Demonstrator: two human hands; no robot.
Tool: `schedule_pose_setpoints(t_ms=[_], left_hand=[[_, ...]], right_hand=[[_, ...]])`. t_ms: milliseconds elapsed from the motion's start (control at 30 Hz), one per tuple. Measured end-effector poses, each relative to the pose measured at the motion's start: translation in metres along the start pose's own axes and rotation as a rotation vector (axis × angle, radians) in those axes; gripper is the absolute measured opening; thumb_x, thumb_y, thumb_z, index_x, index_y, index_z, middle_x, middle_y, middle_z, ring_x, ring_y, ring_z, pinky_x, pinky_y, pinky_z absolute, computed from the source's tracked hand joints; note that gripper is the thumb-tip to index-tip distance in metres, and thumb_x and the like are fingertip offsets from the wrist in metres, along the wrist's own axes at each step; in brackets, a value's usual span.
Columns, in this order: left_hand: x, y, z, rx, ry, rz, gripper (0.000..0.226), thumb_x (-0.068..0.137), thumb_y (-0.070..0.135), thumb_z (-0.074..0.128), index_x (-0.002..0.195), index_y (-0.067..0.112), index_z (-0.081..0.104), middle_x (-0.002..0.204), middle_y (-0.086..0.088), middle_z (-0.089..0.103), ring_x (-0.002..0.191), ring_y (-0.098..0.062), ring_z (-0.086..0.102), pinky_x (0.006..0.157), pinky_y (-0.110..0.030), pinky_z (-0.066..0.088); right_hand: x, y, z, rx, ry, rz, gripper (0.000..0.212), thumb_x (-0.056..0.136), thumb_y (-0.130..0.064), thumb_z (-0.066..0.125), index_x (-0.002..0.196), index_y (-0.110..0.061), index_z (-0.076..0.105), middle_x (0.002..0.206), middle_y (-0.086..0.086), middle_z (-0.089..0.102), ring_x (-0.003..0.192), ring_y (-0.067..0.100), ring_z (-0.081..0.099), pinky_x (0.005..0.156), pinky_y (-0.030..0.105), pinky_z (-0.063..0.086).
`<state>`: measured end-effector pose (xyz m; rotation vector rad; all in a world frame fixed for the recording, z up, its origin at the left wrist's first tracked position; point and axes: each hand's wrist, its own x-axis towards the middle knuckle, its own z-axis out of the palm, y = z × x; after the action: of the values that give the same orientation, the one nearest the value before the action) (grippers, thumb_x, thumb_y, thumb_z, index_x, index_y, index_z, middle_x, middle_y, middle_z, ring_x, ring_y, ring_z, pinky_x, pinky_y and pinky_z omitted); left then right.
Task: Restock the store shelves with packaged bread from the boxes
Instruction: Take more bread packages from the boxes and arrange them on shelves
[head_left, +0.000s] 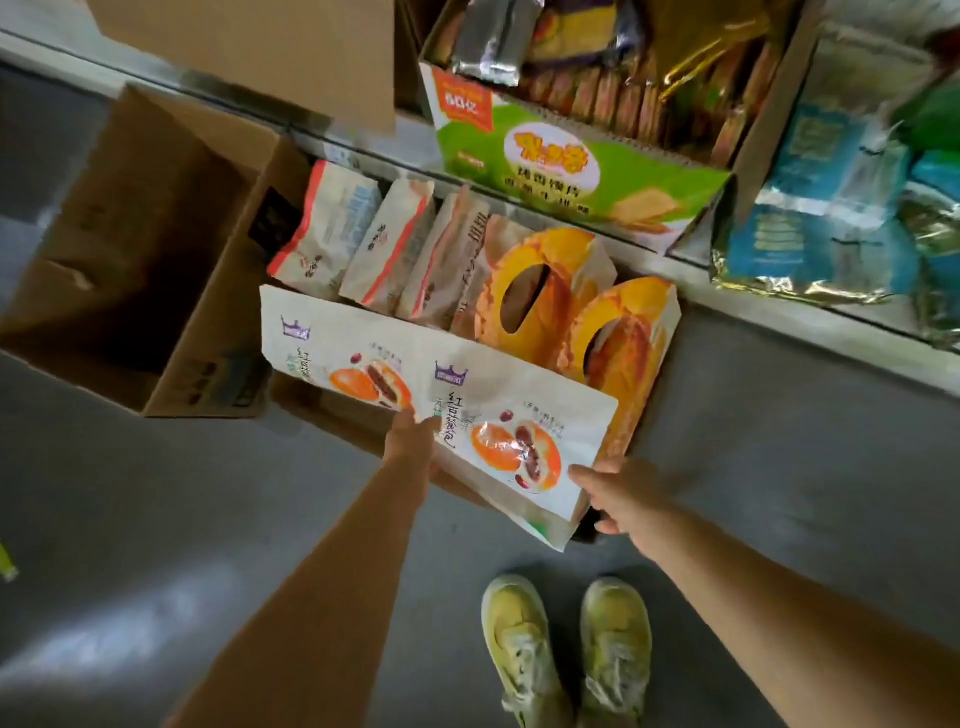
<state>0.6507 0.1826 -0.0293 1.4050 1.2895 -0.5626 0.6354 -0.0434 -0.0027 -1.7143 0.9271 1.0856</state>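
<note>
At the bottom of the frame stand two yellow-green shoes (566, 649) on the grey floor (208, 519). Above them both arms reach up the frame to a white box (415, 374) printed with red-bean buns. The left hand (410, 441) grips its near edge at centre, fingers tucked under where they cannot be seen. The right hand (605, 496) pinches the box's lower right corner, thumb on the printed face. The hands are apart, each clamped on the box.

The box holds the bread. White packets (374, 244) with red trim stand on edge in a row at centre left. Two orange bags (571, 306) with oval windows lean just right of them.

To the left an open brown carton (130, 270) sits on the floor, looking empty. Further up, the shelf (779, 306) crosses the frame, carrying a green tray (545, 161) of biscuits and blue foil bags (841, 208) at the right.

The risk, as I judge it, is in the grip. The printed wall looks thin and bends outward. Lifted or dragged by that wall and one corner, it could buckle or tear. The box would then tilt, and the standing packets and orange bags could topple out. A lift could also catch the shelf lip just above.
</note>
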Motion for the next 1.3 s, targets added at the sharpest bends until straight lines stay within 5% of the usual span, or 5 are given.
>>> schedule_pose_setpoints(t_ms=[167, 433, 667, 967, 1300], left_hand=[[0.041, -0.003, 0.009, 0.063, 0.002, 0.071, 0.044, 0.099, 0.016, 0.052, 0.142, 0.015, 0.044, 0.13, -0.006, 0.055, 0.115, -0.025, 0.054, 0.104, -0.045, 0.046], [0.07, -0.005, 0.012, 0.035, 0.087, 0.11, 0.043, 0.099, 0.017, 0.055, 0.141, 0.016, 0.044, 0.123, -0.003, 0.063, 0.108, -0.025, 0.061, 0.083, -0.033, 0.055], [0.069, -0.004, 0.003, 0.214, 0.092, 0.19, 0.035, 0.101, 0.023, 0.053, 0.136, 0.02, 0.047, 0.118, -0.005, 0.063, 0.108, -0.027, 0.064, 0.061, -0.02, 0.049], [0.02, 0.015, -0.023, 0.302, 0.096, 0.29, 0.031, 0.1, 0.029, 0.053, 0.126, 0.013, 0.059, 0.114, -0.01, 0.065, 0.102, -0.027, 0.062, 0.087, -0.038, 0.053], [-0.092, 0.056, -0.065, 0.371, 0.125, 0.394, 0.03, 0.1, 0.028, 0.05, 0.124, 0.011, 0.058, 0.119, -0.01, 0.061, 0.098, -0.025, 0.057, 0.075, -0.033, 0.052]], right_hand=[[0.029, 0.018, 0.034, 0.219, 0.091, 0.049, 0.042, 0.082, -0.027, 0.077, 0.111, -0.002, 0.059, 0.105, 0.012, 0.063, 0.082, 0.023, 0.061, 0.054, 0.03, 0.052], [0.038, 0.036, 0.041, 0.319, 0.162, -0.11, 0.016, 0.085, -0.017, 0.074, 0.079, -0.023, 0.06, 0.082, -0.009, 0.064, 0.077, 0.012, 0.061, 0.082, 0.039, 0.058], [0.032, 0.035, 0.041, 0.249, 0.199, -0.112, 0.014, 0.085, -0.022, 0.074, 0.095, -0.014, 0.067, 0.101, 0.005, 0.07, 0.093, 0.024, 0.066, 0.087, 0.044, 0.057], [-0.012, 0.017, 0.027, 0.148, 0.251, -0.141, 0.032, 0.088, -0.027, 0.07, 0.106, -0.001, 0.07, 0.105, 0.016, 0.071, 0.094, 0.032, 0.067, 0.084, 0.043, 0.057], [-0.107, -0.029, -0.021, 0.126, 0.252, -0.235, 0.025, 0.093, -0.03, 0.062, 0.101, -0.007, 0.064, 0.099, 0.008, 0.066, 0.084, 0.021, 0.061, 0.076, 0.033, 0.05]])
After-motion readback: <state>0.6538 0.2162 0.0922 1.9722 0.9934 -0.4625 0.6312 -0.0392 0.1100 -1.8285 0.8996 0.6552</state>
